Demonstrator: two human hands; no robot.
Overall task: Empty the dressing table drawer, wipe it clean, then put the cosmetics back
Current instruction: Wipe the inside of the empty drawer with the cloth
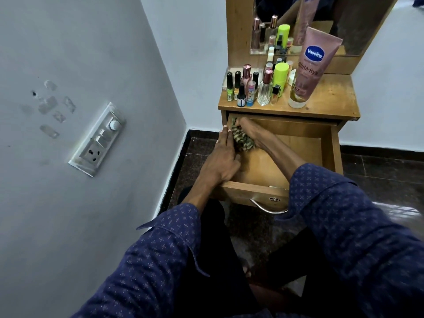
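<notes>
The wooden drawer of the dressing table is pulled out and holds no cosmetics. My right hand grips a crumpled green striped cloth in the drawer's far left corner. My left hand rests along the drawer's left side wall, fingers straight, thumb inside. The cosmetics stand on the table top: several nail polish bottles, a clear perfume bottle, a lime green container and a tall pink Vaseline tube.
A mirror backs the table and reflects the bottles. A grey wall with a switch and socket plate stands close on the left. The drawer front carries a metal handle and a lock. Dark tiled floor surrounds the table.
</notes>
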